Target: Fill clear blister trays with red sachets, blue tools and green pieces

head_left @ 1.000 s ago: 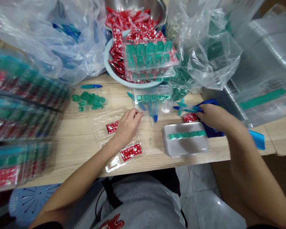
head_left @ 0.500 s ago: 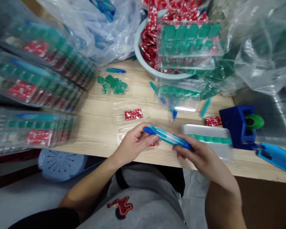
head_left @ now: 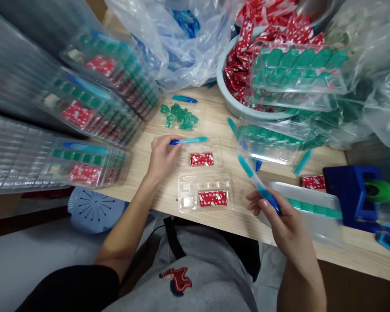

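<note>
My left hand [head_left: 162, 157] pinches the dark blue end of a teal pen [head_left: 195, 140] over the top of a clear tray [head_left: 217, 149] with a red patterned packet [head_left: 202, 159]. Nearer the table edge lies another clear tray [head_left: 188, 186], holding a second red packet [head_left: 213, 198]. To the right, my right hand [head_left: 279, 212] grips a second blue and teal pen [head_left: 255, 177] by its blue end, its teal tip pointing up and left. Green gem-like pieces [head_left: 182, 116] sit in a further tray, and a pen [head_left: 184, 99] lies behind them.
Stacks of filled clear packs [head_left: 84, 162] stand at the left. A pale bowl [head_left: 226, 97] of red packets is at the back, near plastic bags [head_left: 188, 65]. At the right are a translucent box [head_left: 315, 225] with a green strip and a blue tape dispenser [head_left: 344, 195].
The hands have separated, each now with a pen where both were at overlapping pens. My left hand moved up to the tray; my right hand stays at the right. The view has shifted.
</note>
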The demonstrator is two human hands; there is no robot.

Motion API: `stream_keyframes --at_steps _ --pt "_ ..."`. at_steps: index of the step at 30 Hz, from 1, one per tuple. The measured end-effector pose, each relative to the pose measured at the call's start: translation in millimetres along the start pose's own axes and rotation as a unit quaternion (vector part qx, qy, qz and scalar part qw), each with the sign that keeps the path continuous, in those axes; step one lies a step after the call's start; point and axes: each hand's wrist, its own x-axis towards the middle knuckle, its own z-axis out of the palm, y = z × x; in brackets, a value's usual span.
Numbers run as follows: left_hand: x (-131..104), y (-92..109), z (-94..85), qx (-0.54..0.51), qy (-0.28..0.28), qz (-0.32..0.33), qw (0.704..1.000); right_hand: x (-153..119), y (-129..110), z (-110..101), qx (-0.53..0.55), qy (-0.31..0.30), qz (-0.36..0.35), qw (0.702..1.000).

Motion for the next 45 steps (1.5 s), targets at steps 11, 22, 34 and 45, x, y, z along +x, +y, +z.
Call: stream_keyframes --at_steps 11,22,34,45 --pt "-47.6 55.8 -12.7 0.033 -0.017 0.207 0.978 0.7 -3.0 21.6 0.024 -0.001 0.049 0.999" --pt "-99.1 72.4 -9.5 -0.043 -0.143 0.249 0.957 -9.3 -6.3 38.1 -0.157 -0.045 -0.17 0.972" --pt "-44.7 -2.4 3.3 0.006 0.004 0.081 0.997 50.6 34.0 102.7 -0.366 -0.101 -0.328 0.865" --pt "-53.5 -1.1 -6.2 0.043 0.029 0.105 0.993 39.1 15.8 87.1 -0.345 -0.026 -0.36 0.867"
